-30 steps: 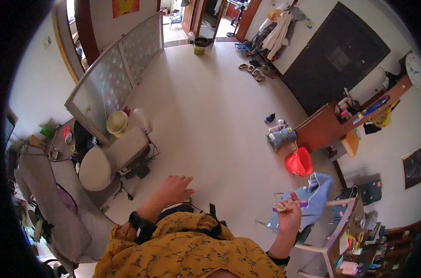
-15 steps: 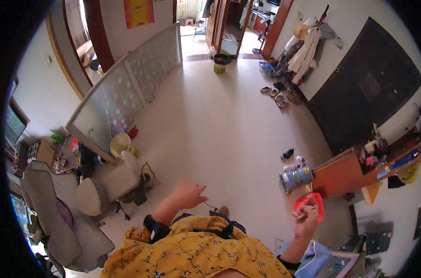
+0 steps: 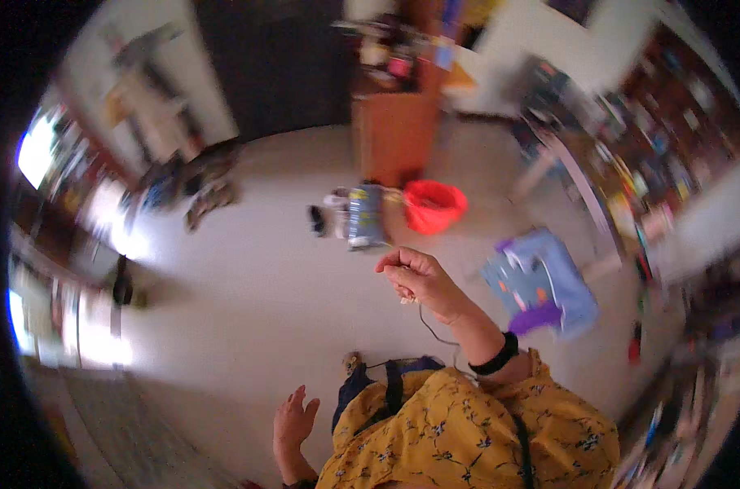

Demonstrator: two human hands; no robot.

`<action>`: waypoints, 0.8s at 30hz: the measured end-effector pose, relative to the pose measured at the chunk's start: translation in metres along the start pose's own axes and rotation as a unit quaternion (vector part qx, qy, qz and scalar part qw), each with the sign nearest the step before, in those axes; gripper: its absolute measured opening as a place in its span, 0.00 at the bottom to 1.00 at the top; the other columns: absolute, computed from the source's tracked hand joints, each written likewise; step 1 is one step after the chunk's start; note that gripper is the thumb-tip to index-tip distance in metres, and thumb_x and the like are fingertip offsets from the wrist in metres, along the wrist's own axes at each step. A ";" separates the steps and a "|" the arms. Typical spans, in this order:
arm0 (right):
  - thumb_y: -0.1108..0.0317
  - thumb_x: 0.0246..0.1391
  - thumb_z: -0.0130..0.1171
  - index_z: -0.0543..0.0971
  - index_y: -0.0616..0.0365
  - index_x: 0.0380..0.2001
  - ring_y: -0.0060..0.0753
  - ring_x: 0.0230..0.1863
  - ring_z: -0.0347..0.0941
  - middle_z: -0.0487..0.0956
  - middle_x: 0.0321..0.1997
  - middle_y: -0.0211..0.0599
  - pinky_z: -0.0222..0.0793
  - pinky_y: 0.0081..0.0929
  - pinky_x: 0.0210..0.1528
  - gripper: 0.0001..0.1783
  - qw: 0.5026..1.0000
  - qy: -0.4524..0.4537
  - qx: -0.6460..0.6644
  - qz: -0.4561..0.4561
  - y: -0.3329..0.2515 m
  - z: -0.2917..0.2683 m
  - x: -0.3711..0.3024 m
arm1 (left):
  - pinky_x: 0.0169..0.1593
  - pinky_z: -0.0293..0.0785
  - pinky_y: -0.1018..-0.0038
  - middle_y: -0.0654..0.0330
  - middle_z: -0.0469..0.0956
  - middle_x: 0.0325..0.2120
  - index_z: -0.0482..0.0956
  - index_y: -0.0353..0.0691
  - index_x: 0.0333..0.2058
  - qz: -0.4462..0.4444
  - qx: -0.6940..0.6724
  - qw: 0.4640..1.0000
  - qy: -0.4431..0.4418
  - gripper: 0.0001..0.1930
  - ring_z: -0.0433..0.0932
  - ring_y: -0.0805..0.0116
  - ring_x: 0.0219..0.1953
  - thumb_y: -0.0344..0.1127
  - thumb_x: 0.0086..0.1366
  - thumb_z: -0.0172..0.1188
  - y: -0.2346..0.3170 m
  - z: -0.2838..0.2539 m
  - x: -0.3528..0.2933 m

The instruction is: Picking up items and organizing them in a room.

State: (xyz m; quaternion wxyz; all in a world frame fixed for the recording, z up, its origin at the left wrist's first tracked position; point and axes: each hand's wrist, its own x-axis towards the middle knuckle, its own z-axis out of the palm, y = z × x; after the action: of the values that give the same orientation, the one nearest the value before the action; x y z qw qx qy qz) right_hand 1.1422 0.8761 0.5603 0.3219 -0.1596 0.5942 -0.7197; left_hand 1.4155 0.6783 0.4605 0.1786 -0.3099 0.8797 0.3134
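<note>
My right hand [image 3: 419,281] is held out over the floor with its fingers curled closed. A small pale bit shows under the fingers; I cannot make out what it is. A thin dark cord [image 3: 435,336] hangs below that hand toward my clothes. Beyond the hand, on the floor, stands a red bin [image 3: 435,222]; hand and bin are apart. My left hand [image 3: 293,420] hangs low at my left side, its fingers apart and nothing in it.
A blue-grey packet [image 3: 364,216] and shoes [image 3: 335,213] lie by a wooden cabinet [image 3: 393,134]. To the right is a blue padded seat [image 3: 578,287] with a purple part, near a cluttered table [image 3: 578,175]. A dark door [image 3: 276,65] stands behind. Much is blurred.
The view has swung to the right. My right hand, earlier in front of the red bin, now appears nearer than it and apart. My left hand has dropped lower at my side.
</note>
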 end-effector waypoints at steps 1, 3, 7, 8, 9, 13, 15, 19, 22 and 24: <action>0.66 0.55 0.50 0.72 0.56 0.35 0.09 0.19 0.54 0.60 0.19 0.17 0.50 0.10 0.20 0.07 1.000 0.018 -0.017 -0.008 0.002 -0.008 -0.010 | 0.50 0.65 0.62 0.50 0.72 0.45 0.66 0.39 0.51 0.038 0.031 0.998 -0.033 0.25 0.69 0.52 0.48 0.46 0.59 0.52 0.001 -0.013 0.021; 0.65 0.55 0.50 0.72 0.56 0.34 0.09 0.18 0.53 0.58 0.17 0.16 0.49 0.11 0.20 0.07 0.994 0.107 -0.009 -0.004 -0.003 -0.026 -0.038 | 0.52 0.64 0.62 0.50 0.72 0.45 0.67 0.39 0.51 0.139 0.053 0.988 -0.039 0.24 0.69 0.52 0.49 0.45 0.59 0.52 0.015 -0.035 0.064; 0.66 0.55 0.50 0.72 0.57 0.34 0.10 0.17 0.53 0.58 0.16 0.17 0.48 0.11 0.19 0.07 0.956 0.289 0.038 0.025 0.005 -0.051 -0.105 | 0.52 0.62 0.61 0.50 0.71 0.46 0.66 0.37 0.51 0.253 0.102 0.954 -0.121 0.24 0.68 0.52 0.49 0.45 0.60 0.51 0.056 -0.053 0.133; 0.67 0.55 0.49 0.72 0.58 0.34 0.10 0.17 0.53 0.58 0.16 0.17 0.48 0.12 0.19 0.07 0.941 0.334 0.051 0.019 0.009 -0.049 -0.122 | 0.53 0.62 0.61 0.49 0.71 0.46 0.66 0.37 0.51 0.286 0.136 0.939 -0.133 0.24 0.68 0.52 0.49 0.46 0.60 0.51 0.069 -0.053 0.146; 0.68 0.55 0.49 0.72 0.59 0.34 0.11 0.17 0.53 0.58 0.16 0.17 0.49 0.12 0.19 0.07 0.924 0.377 0.062 0.014 0.013 -0.047 -0.140 | 0.53 0.61 0.61 0.49 0.71 0.46 0.65 0.36 0.51 0.318 0.169 0.921 -0.145 0.25 0.67 0.51 0.50 0.46 0.60 0.50 0.080 -0.049 0.156; 0.69 0.54 0.48 0.72 0.60 0.33 0.12 0.17 0.53 0.58 0.16 0.18 0.50 0.14 0.19 0.07 0.881 0.466 0.082 0.008 0.024 -0.040 -0.203 | 0.52 0.63 0.62 0.49 0.72 0.45 0.66 0.35 0.51 0.408 0.184 0.882 -0.149 0.25 0.69 0.53 0.49 0.47 0.60 0.50 0.119 -0.003 0.167; 0.69 0.54 0.48 0.72 0.60 0.33 0.12 0.16 0.53 0.59 0.15 0.19 0.50 0.14 0.20 0.07 0.847 0.525 0.084 0.011 0.028 -0.044 -0.239 | 0.52 0.63 0.62 0.48 0.72 0.44 0.66 0.35 0.51 0.458 0.175 0.851 -0.189 0.25 0.69 0.52 0.48 0.47 0.59 0.50 0.157 0.025 0.150; 0.67 0.54 0.48 0.72 0.59 0.33 0.13 0.16 0.53 0.61 0.15 0.20 0.51 0.14 0.20 0.08 0.798 0.592 0.110 -0.007 0.042 -0.057 -0.307 | 0.51 0.64 0.62 0.46 0.71 0.44 0.66 0.35 0.50 0.543 0.198 0.763 -0.289 0.26 0.69 0.50 0.47 0.47 0.59 0.49 0.226 0.083 0.084; 0.66 0.54 0.48 0.72 0.58 0.34 0.14 0.17 0.55 0.63 0.15 0.21 0.52 0.14 0.21 0.08 0.761 0.641 0.101 0.003 0.052 -0.077 -0.361 | 0.50 0.65 0.62 0.45 0.71 0.44 0.66 0.34 0.51 0.565 0.206 0.731 -0.322 0.26 0.69 0.50 0.47 0.47 0.58 0.50 0.249 0.134 0.043; 0.66 0.54 0.48 0.72 0.57 0.34 0.15 0.18 0.58 0.64 0.16 0.22 0.54 0.14 0.22 0.08 0.733 0.669 0.125 -0.013 0.069 -0.088 -0.403 | 0.50 0.65 0.62 0.45 0.71 0.44 0.65 0.34 0.51 0.557 0.233 0.716 -0.351 0.27 0.69 0.50 0.47 0.47 0.58 0.50 0.265 0.171 0.019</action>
State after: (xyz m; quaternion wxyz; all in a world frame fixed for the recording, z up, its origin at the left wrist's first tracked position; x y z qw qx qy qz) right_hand 1.4060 1.1994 0.5342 -0.1513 0.3965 0.5587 -0.7126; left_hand 1.2476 0.9450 0.4413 0.3342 0.4195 0.8128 0.2273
